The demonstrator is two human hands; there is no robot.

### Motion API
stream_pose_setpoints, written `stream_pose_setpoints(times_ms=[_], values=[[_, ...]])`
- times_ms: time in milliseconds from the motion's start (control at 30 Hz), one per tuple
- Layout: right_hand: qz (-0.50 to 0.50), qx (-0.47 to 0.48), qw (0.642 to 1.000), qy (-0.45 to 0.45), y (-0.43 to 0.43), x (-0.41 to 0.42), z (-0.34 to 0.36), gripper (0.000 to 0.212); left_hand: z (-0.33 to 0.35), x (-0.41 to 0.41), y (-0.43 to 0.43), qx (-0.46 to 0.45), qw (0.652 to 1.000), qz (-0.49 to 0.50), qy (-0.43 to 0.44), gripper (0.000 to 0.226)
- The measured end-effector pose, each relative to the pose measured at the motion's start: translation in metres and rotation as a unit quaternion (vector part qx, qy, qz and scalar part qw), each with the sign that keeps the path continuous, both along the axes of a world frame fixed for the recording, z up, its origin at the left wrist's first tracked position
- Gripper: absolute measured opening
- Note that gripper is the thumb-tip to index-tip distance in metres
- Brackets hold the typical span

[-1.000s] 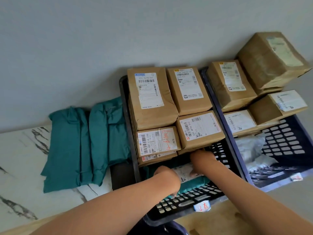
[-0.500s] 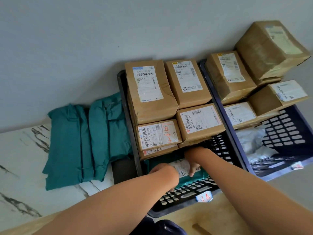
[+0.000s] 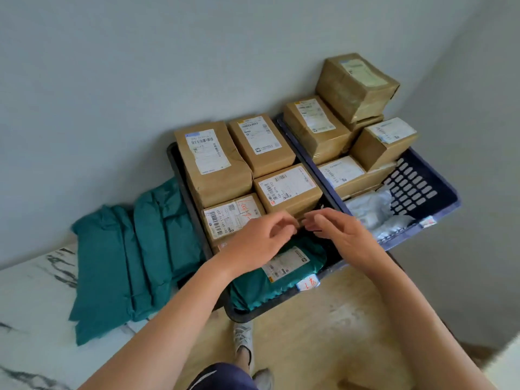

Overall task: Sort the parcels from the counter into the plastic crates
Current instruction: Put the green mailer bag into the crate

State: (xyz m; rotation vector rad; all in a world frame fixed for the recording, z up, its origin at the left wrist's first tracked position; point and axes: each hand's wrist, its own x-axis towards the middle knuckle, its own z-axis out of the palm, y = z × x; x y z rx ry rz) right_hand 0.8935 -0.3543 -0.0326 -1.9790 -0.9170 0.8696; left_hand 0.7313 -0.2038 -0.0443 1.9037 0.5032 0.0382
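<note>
The green parcel (image 3: 250, 291) is in the black crate (image 3: 180, 175), lying flat at the near end with its white label up, and nobody is gripping it. Both hands hover just above. The left hand (image 3: 259, 240) has its fingers loosely curled, and the right hand (image 3: 337, 232) has relaxed fingers reaching towards the left one, tips nearly meeting. Neither holds anything. The fingertips are blurred, though, so I cannot tell whether the left ones brush the box behind them.

And that black crate is packed! Brown boxes fill the far part, labels up: a big box (image 3: 211, 164) back left, a narrower box (image 3: 260, 144) beside it, a squarer box (image 3: 287, 187) in front of that, and a small box (image 3: 230, 218) with red handwriting just behind the left hand. A white tag (image 3: 308, 284) with red writing sits on the front rim.

Hard against its right side sits the blue crate (image 3: 416, 187). More brown boxes are heaped at its far end, the top box (image 3: 354, 83) riding highest and tilted. Crumpled grey bags (image 3: 371, 209) lie at the near end, and part of the slotted wall is bare.

Off to the left, a stack of green parcels (image 3: 126, 263) waits on the marble counter (image 3: 28, 305), leaning against the black crate's side.
</note>
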Motion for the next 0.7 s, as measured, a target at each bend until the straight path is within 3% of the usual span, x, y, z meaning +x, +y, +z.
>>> stream_pose_setpoints(times_ms=[100, 167, 333, 533, 700], values=[[-0.095, 0.157, 0.982, 0.046, -0.035, -0.022, 0.025, 0.042, 0.023, -0.016, -0.028, -0.069, 0.973, 0.143, -0.168, 0.026], [-0.133, 0.227, 0.963, 0.064, -0.056, -0.035, 0.032, 0.049, 0.030, -0.025, -0.045, -0.099, 0.953, 0.189, -0.216, 0.037], [-0.181, 0.248, 0.949, 0.073, -0.083, -0.050, 0.032, 0.062, 0.033, -0.040, -0.067, -0.120, 0.944, 0.216, -0.218, 0.042], [-0.169, 0.268, 0.945, 0.083, -0.082, -0.070, 0.038, 0.057, 0.046, -0.070, -0.065, -0.115, 0.932, 0.242, -0.243, 0.039], [-0.129, 0.285, 0.944, 0.103, -0.048, -0.102, 0.052, 0.094, 0.053, -0.111, -0.035, -0.086, 0.915, 0.282, -0.274, 0.038]])
